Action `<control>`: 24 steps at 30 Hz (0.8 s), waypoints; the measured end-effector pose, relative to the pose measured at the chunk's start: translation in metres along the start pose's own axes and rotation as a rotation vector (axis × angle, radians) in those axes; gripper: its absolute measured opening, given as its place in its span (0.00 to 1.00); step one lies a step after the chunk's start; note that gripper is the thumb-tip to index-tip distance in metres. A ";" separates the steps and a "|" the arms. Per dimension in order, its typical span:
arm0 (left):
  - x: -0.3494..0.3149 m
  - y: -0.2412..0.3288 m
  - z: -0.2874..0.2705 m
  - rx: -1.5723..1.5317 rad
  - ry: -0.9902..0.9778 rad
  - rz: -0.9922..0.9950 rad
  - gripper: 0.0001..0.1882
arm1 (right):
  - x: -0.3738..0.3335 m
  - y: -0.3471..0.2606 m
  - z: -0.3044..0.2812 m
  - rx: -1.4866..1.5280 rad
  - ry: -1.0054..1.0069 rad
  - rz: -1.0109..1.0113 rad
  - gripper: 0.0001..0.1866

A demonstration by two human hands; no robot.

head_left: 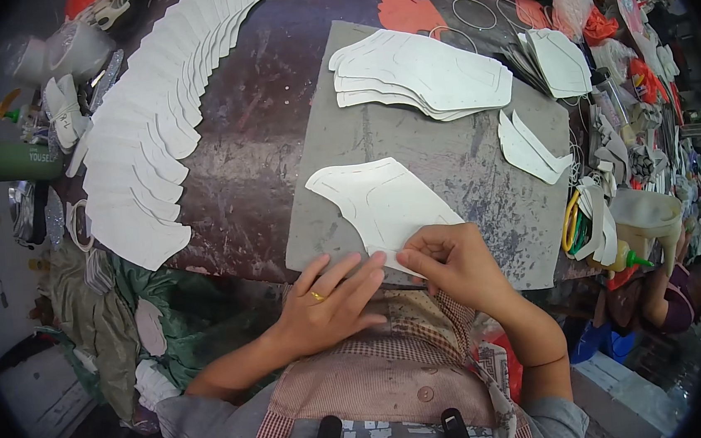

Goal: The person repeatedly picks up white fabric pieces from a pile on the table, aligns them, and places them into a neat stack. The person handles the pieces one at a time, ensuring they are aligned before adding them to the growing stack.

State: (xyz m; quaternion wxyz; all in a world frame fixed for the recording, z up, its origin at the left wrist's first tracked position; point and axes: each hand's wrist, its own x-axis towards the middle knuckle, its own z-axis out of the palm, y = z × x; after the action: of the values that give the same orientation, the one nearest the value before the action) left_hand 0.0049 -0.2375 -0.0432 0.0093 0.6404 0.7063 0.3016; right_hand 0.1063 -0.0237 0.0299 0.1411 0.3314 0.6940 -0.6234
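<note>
A white cut piece (395, 202), shaped like part of a shoe upper and marked with thin lines, lies on a grey board in front of me. My right hand (459, 264) has its thumb and fingers pinched on the piece's near edge. Fingers stretched and slightly apart, my left hand (328, 300) rests with its fingertips at the near left corner of the same piece; a ring is on one finger. Beyond it lies a small stack of similar white pieces (421, 71). Two narrower white pieces (528, 149) are at the board's right side.
The grey board (319, 147) sits on a dark, worn table (248, 144). A long fanned row of white pieces (140, 154) curves along the left. A green cup (20, 160) stands at far left. Red scraps (409, 9) lie at the back; a bottle with green tip (621, 258) is at right.
</note>
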 end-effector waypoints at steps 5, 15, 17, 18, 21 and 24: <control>0.000 0.001 0.002 0.015 0.004 -0.015 0.37 | 0.000 0.001 -0.001 -0.022 0.004 -0.017 0.11; 0.004 0.018 0.014 0.126 0.084 -0.148 0.37 | -0.002 0.016 0.004 -0.313 0.133 -0.356 0.09; 0.007 0.022 0.016 0.149 0.123 -0.164 0.36 | -0.013 0.013 -0.005 -0.516 0.186 -0.609 0.09; 0.007 0.023 0.018 0.155 0.142 -0.169 0.35 | -0.022 0.010 -0.013 -0.525 0.190 -0.564 0.08; 0.003 0.021 0.016 0.098 0.074 -0.150 0.39 | -0.043 0.010 -0.031 -0.479 0.199 -0.436 0.08; 0.006 0.015 0.013 0.047 -0.022 -0.046 0.40 | -0.044 0.027 -0.033 -0.354 0.219 -0.395 0.07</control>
State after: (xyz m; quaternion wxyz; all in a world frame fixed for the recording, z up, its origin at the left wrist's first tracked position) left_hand 0.0220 -0.2264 -0.0450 0.0089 0.6274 0.7275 0.2777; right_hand 0.1633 -0.0046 0.0416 -0.0031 0.2254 0.8543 -0.4684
